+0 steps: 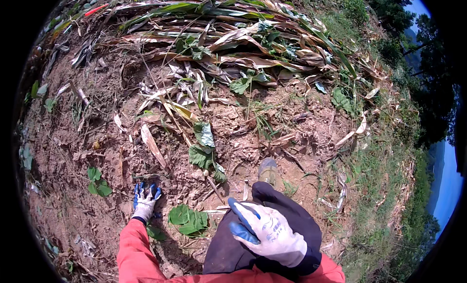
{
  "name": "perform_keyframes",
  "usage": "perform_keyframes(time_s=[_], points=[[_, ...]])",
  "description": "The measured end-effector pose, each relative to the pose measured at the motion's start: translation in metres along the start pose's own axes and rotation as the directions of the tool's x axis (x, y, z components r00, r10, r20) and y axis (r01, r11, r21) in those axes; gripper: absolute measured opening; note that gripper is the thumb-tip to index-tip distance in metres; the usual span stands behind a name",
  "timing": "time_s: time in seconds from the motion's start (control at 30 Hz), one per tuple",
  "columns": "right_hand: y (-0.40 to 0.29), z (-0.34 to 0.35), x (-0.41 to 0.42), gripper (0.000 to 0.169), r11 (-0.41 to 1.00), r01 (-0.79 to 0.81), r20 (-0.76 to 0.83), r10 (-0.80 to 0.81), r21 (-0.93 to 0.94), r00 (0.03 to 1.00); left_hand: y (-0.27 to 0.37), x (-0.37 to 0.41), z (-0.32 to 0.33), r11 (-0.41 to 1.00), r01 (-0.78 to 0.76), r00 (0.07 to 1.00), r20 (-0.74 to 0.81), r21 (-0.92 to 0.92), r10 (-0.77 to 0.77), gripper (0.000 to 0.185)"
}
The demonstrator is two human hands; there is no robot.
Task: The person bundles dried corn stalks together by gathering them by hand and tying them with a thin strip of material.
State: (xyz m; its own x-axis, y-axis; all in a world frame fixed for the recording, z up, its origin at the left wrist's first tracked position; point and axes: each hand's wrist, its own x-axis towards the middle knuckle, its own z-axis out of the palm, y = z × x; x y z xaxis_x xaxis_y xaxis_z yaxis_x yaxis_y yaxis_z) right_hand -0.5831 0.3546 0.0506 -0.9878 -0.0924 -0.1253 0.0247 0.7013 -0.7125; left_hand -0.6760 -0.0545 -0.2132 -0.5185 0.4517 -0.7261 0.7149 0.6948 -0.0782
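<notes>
My left hand [146, 202], in a white glove with blue rubber on the fingers, reaches down to the brown soil, fingers spread. A short strip of dark plant debris [144, 176] lies just beyond its fingertips. Whether the fingers touch the soil is unclear. My right hand [268, 232], gloved alike, hangs over my dark trousers [233, 243], its fingers loosely bent with no object visible in them; the palm is hidden. Between the hands, broad green leaves [188, 219] lie on the soil. A dry corn husk leaf [153, 146] lies beyond my left hand.
A long heap of cut corn stalks [233, 38] crosses the ground ahead. A dry stalk with wilted green leaves [202, 155] lies before me. My shoe [268, 170] stands on the soil. Grass [375, 195] grows at the right, and an orange-red object [96, 9] lies at the upper left.
</notes>
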Motion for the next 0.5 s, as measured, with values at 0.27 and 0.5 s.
perform_keyframes(time_s=[0.27,0.5], points=[[0.055,-0.02,0.044,0.047,0.998,-0.022,0.196,0.009,0.065,0.98,0.018,0.007,-0.044,0.986,0.157,0.874,0.457,0.062,-0.168,0.094],[0.102,0.003,0.053,0.041,0.946,-0.319,0.261,0.293,0.063,0.92,0.105,0.115,-0.211,0.421,0.272,0.844,0.005,-0.865,-0.536,0.035]])
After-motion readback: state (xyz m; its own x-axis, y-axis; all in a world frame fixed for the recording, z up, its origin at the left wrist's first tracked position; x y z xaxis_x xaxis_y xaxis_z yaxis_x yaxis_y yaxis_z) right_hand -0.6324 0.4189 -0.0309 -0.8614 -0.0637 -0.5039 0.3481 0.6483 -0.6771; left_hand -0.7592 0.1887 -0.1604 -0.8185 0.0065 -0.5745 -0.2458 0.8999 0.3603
